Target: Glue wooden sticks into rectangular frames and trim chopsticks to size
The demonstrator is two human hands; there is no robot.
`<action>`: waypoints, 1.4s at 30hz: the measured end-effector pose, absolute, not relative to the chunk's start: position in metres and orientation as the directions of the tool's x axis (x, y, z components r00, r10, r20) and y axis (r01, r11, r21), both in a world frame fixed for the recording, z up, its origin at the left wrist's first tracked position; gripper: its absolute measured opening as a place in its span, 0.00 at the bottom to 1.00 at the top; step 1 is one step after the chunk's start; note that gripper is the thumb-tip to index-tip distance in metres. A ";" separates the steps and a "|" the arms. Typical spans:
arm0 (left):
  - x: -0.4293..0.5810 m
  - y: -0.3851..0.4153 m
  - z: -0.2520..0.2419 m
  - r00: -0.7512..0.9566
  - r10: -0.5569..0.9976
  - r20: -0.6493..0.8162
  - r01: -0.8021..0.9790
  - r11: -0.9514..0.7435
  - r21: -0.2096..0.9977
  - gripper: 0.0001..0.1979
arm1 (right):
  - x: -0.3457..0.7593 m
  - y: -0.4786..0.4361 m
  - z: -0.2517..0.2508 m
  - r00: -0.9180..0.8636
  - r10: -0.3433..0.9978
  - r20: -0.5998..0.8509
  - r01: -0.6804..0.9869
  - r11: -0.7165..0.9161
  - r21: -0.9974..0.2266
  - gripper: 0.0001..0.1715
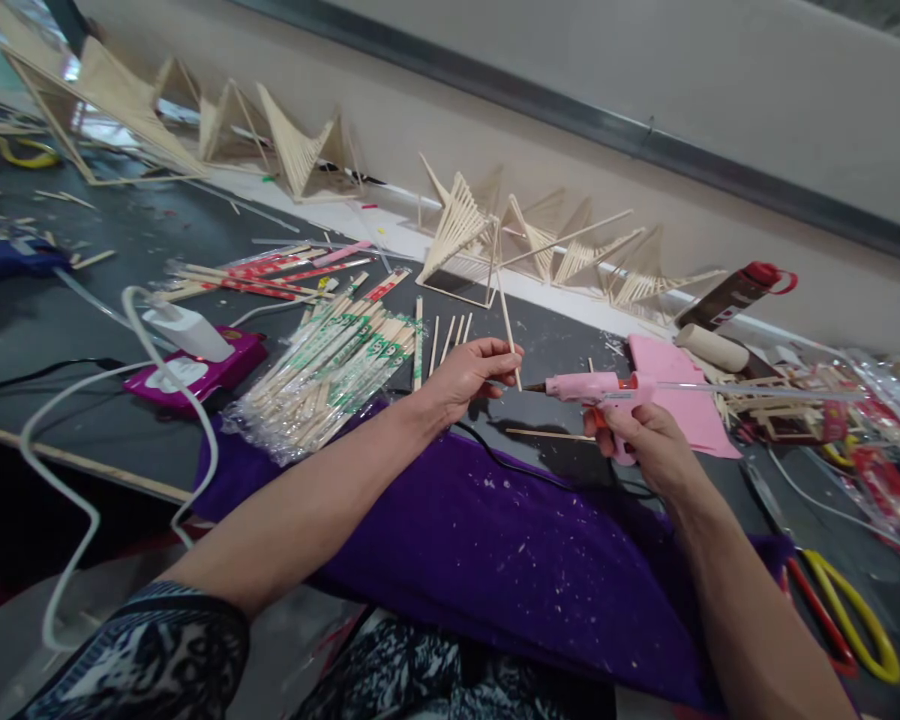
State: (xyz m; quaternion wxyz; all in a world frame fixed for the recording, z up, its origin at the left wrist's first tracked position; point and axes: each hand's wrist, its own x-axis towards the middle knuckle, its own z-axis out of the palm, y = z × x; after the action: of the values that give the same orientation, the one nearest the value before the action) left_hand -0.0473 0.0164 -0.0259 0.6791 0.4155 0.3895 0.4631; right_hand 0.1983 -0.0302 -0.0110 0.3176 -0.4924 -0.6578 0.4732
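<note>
My left hand (471, 373) pinches a thin wooden stick (507, 330) near its lower end and holds it upright above the dark table (120, 400). My right hand (645, 440) grips a pink hot glue gun (596, 390) by the handle. Its nozzle points left and sits just beside the base of the stick. Both forearms reach over a purple cloth (510, 550) speckled with white bits. Several loose sticks (442, 340) lie just behind my left hand.
Packs of wrapped chopsticks (330, 370) lie left of my hands. Stick-built fan-shaped models (461, 235) line the wall. A white charger on a magenta box (195, 365) trails a white cable. A brown bottle with a red cap (735, 292) and yellow-handled scissors (855, 615) are at right.
</note>
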 end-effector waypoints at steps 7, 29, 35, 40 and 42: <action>-0.046 0.016 -0.027 0.263 0.955 -0.137 -0.304 0.216 0.928 0.10 | 0.197 -0.028 -0.015 -0.280 0.959 -0.033 0.304 0.056 -0.951 0.20; -0.045 0.015 -0.026 0.252 0.957 -0.147 -0.300 0.222 0.928 0.09 | 0.200 -0.026 -0.020 -0.288 0.957 -0.040 0.344 0.065 -0.937 0.21; -0.046 0.016 -0.027 0.233 0.963 -0.132 -0.304 0.201 0.931 0.08 | 0.200 -0.028 -0.018 -0.292 0.956 -0.033 0.352 0.075 -0.933 0.21; -0.046 0.016 -0.027 0.222 0.967 -0.125 -0.298 0.189 0.936 0.08 | 0.199 -0.028 -0.018 -0.256 0.967 0.002 0.350 0.095 -0.932 0.22; -0.045 0.015 -0.028 0.226 0.966 -0.123 -0.288 0.187 0.939 0.08 | 0.198 -0.027 -0.018 -0.254 0.967 -0.002 0.358 0.092 -0.929 0.22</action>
State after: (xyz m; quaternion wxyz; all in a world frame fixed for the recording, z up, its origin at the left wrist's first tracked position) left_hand -0.0451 0.0151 -0.0276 0.6586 0.4237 0.4001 0.4762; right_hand 0.1985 -0.0274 -0.0185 0.3421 -0.5060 -0.6549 0.4450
